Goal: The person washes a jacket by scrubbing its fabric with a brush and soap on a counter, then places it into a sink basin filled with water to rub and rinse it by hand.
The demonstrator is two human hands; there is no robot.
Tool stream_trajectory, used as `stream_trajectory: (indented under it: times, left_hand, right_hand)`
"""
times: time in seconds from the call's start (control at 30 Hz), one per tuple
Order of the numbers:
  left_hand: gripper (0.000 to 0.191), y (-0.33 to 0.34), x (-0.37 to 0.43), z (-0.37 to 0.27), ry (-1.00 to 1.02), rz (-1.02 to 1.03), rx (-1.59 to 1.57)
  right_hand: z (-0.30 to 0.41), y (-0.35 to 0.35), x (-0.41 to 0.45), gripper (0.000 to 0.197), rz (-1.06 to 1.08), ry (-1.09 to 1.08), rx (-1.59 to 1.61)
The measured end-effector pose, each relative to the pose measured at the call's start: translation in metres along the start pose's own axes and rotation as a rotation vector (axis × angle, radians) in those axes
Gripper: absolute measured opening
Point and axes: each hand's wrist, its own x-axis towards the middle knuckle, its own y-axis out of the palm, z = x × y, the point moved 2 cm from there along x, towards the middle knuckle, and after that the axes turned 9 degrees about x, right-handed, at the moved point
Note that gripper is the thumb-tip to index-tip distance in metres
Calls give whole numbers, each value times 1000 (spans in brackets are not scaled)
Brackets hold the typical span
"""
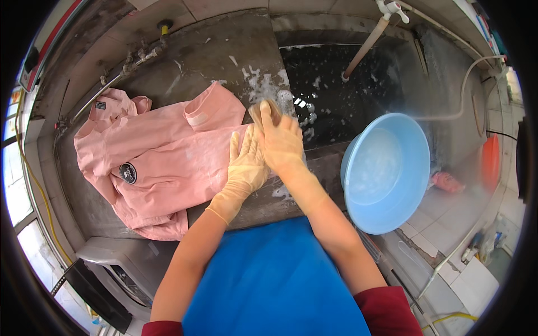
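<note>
A pink long garment with a collar (155,147) lies spread on the wet concrete slab (201,54), with a round dark patch (127,173) on it. My left hand (248,164), in a thin pale-yellow glove, presses flat on the garment near its right end. Just beside it, my right hand (282,140), gloved the same way, grips a brown scrubbing brush (255,114). The brush is slightly blurred, and its bristles are hidden. It sits at the garment's right end, by the slab's edge. Soap foam (265,86) spreads just beyond the brush.
Right of the slab is a sunken basin of dark, foamy water (332,96). A hose (365,48) runs into it from a white tap (393,10). A light-blue plastic tub (386,172) stands tilted at the right. Metal pipework (122,75) lines the back left wall.
</note>
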Motion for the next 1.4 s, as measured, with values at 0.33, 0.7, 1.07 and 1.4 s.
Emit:
stream_trajectory:
  times: [0.33, 0.7, 1.07, 1.4]
  left_hand:
    - [71, 1, -3, 2, -5, -109, -3]
    - [66, -2, -8, 7, 54, -337, -97]
    - [16, -59, 66, 21, 105, -380, -487]
    - [18, -75, 90, 9, 7, 433, -803]
  right_hand:
    - [6, -2, -1, 64, 16, 69, -3]
    - [-25, -15, 48, 68, -167, 93, 288]
    - [-39, 1, -92, 76, -203, 223, 518]
    - [-17, 33, -135, 71, -138, 172, 171]
